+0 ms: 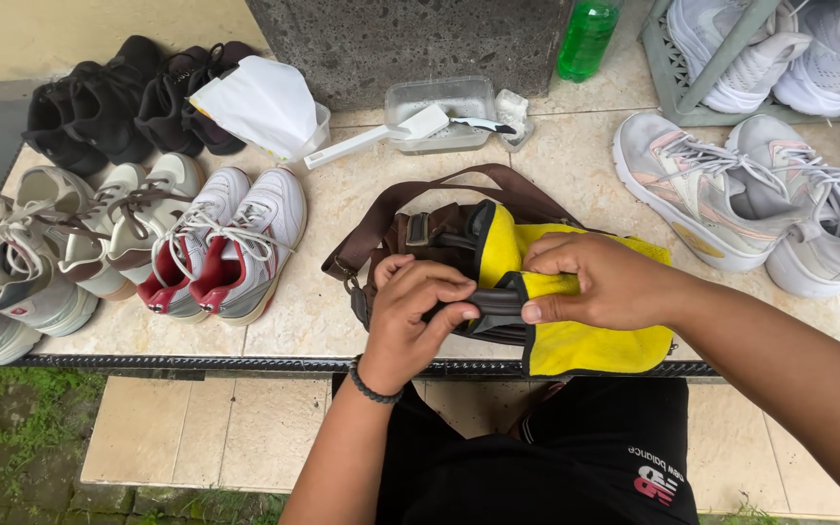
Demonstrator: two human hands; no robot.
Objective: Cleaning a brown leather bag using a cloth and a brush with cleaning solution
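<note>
A dark brown bag (439, 233) with a brown strap (498, 180) lies on the tiled ledge in front of me. A yellow cloth (585, 340) is draped over it. My left hand (410, 316) grips the bag's black edge, a dark bead bracelet on its wrist. My right hand (600, 282) pinches the yellow cloth against the same black edge, thumb and fingers closed on the fabric. Both hands meet at the middle of the bag.
White and red sneakers (230, 243) and other pairs stand to the left, grey sneakers (707, 190) to the right. Behind the bag are a clear plastic tub (439, 107) with a white brush (371, 136), a white bag (264, 102), a green bottle (587, 37) and a shoe rack (702, 68).
</note>
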